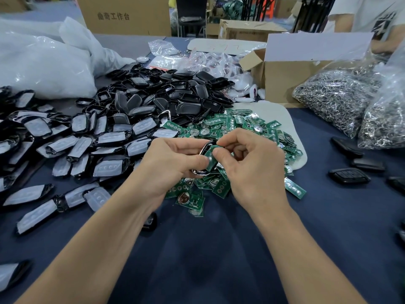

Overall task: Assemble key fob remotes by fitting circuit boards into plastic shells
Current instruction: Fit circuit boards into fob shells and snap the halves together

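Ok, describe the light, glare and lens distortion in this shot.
Head view: soft, even light, faint shadow on the dark blue tablecloth. Head view: glare speckles the clear plastic bags of metal rings and the glossy black shell pile. Head view: wide-angle stretch splays the forearms; the chrome-rimmed shell in the left hand and the green circuit board in the right hand are sharp.

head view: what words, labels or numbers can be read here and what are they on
"曲奇工作台": printed on the big cardboard box at the back.
Red handwriting on the white board: too faint to read.
Print on the smaller carton: too blurred to read.
Shirt graphic: not legible.
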Demonstrator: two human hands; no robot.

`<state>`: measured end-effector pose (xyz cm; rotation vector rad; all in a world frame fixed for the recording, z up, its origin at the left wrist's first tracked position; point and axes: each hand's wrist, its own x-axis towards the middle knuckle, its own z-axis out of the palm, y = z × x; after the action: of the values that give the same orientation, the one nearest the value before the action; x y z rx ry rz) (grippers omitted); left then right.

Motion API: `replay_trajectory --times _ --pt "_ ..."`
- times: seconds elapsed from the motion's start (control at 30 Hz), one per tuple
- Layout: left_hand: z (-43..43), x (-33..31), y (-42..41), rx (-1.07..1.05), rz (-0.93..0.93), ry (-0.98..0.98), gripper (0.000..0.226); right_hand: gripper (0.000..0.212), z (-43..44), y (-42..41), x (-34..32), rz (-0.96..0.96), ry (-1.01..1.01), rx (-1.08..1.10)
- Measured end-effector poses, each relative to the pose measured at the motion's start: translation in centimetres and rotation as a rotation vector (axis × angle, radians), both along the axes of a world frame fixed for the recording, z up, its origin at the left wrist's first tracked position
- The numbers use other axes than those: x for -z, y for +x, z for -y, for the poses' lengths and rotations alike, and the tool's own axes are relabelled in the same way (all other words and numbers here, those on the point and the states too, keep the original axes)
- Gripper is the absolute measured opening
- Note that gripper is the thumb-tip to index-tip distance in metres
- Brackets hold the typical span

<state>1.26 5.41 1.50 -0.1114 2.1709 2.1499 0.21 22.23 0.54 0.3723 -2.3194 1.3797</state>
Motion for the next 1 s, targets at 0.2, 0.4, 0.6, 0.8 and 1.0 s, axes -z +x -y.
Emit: replay_trajectory --times 0.2,0.4,0.6,0.8,1.0 --pt "-0.3 0.3 0.0 -0.036 -0.003 -0.016 0.036 0.014 0.1 0.0 0.1 -0.026 0.059 0.021" --pt "-0.8 0.3 0.1 -0.101 -0.039 -0.043 0.035 0.012 0.5 0.1 0.1 0.042 -0.007 0.088" --pt "-0.8 0.0 0.1 -0.145 -0.070 0.007 0.036 0.009 0.8 -0.2 0.1 0.307 -0.239 -0.014" --pt "-1.1 0.2 0.3 -0.048 -0.081 -0.063 0.026 0.016 0.6 -0.6 0.1 0.354 -0.410 -0.074" --pt "-0.8 0.0 0.3 -0.031 -0.104 -0.122 0.027 0.011 0.8 -0.4 0.3 0.318 -0.325 -0.054"
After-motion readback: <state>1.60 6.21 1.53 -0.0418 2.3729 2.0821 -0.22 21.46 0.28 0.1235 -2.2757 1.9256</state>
